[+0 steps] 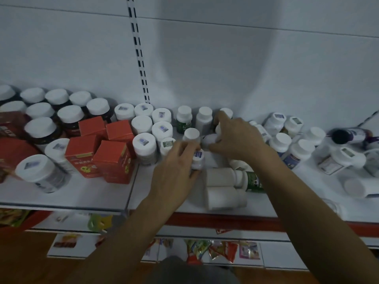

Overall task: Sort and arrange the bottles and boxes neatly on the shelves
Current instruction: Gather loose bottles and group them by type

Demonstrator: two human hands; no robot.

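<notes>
White back panelling [246,58] fills the top of the view, a slotted upright [139,58] running down it to a white shelf [92,193] with a red front edge, and below that a lower shelf [272,255] carries bright snack packets [221,251], with wooden floor [30,263] at the bottom left. On the shelf's left, dark jars [41,128] with white lids stand in rows behind a cluster of red boxes [114,160]. Next along, white capped bottles [143,146] stand upright in a tight block, and a green-labelled bottle [183,119] stands at the back beside a plain white one [204,117]. Centre stage now: the left grip [176,171] is clamped on a small white bottle [198,160] with a blue sticker on its cap, upright, just in front of the standing block. The right grip [235,138] is spread over more small white bottles [211,139] toward the back, forefinger reaching the rear row, and whether it actually clamps one cannot be told. Near the front edge, two large pale bottles [221,177] lie on their sides, touching, with a green-labelled one [253,179] lying beside them. Out right it is a jumble: white bottles [297,148] tilted and toppled, and a dark-capped bottle [348,136] lying on its side.
</notes>
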